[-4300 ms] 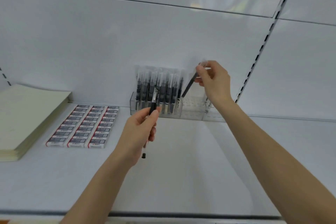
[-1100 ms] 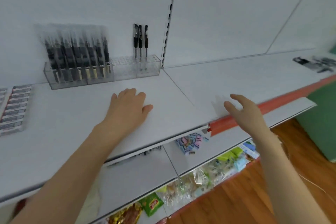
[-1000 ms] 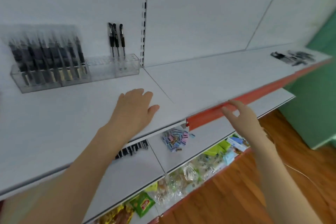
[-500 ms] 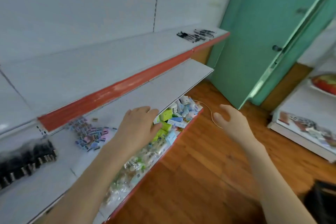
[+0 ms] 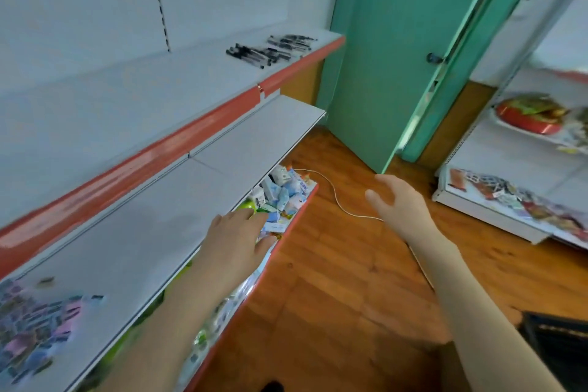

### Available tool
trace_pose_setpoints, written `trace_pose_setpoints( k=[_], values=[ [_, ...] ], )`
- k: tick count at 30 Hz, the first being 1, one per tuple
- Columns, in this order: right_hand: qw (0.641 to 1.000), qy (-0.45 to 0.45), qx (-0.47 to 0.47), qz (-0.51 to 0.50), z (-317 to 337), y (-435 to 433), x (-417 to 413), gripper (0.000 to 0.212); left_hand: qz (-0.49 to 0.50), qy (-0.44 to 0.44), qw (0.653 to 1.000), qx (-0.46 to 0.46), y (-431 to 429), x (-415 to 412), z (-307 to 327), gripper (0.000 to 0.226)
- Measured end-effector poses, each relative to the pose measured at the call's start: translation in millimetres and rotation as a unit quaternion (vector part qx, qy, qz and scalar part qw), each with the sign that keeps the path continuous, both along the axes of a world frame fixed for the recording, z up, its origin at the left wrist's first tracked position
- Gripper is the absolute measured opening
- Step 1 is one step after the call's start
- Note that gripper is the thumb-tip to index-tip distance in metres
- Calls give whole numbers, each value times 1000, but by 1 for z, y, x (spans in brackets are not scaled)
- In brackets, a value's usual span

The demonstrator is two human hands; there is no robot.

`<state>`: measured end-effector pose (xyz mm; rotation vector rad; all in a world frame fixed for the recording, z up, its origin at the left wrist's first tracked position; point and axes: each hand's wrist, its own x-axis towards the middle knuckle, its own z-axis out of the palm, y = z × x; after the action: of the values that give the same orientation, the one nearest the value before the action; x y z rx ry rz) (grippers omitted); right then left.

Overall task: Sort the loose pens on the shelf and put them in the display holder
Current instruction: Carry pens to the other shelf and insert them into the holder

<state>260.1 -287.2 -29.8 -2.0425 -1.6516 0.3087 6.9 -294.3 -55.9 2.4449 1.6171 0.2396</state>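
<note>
While the display holder is out of view, so its fill cannot be judged, loose black pens point(image 5: 270, 47) lie in two scattered clusters at the far end of the upper shelf point(image 5: 143, 95), near the green door point(image 5: 391, 57): unsorted, all to be collected. Left hand point(image 5: 237, 234): fingers straight, holding nothing, over the lower shelf's edge. Right hand point(image 5: 399, 204): relaxed, spread, empty, above the floor. Small packets point(image 5: 283, 196) beneath: blurred, no brand or writing legible.

A teal door point(image 5: 397, 41) stands to my right, past the shelving's end. A white cable point(image 5: 334, 197) trails over the wooden floor point(image 5: 334, 280). Small boxed goods point(image 5: 280, 197) crowd the lowest shelf's point(image 5: 298, 215) far end; blurred colourful packets point(image 5: 35, 321) lie at the middle shelf's point(image 5: 222, 169) left edge.
</note>
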Motion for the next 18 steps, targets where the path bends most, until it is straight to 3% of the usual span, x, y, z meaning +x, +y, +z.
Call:
trace_pose_setpoints(
  k=[5,11,18],
  values=[
    [1000,-4,-7,-12,3,72,39,48,-7,-32,999,-2,79,38,-3,56],
    [998,11,-31,-53,-3,136,97,48,-33,1,999,-16,162,97,4,44],
    [998,17,-54,-41,-21,227,173,48,-22,14,999,-22,243,170,-8,60]
  ],
)
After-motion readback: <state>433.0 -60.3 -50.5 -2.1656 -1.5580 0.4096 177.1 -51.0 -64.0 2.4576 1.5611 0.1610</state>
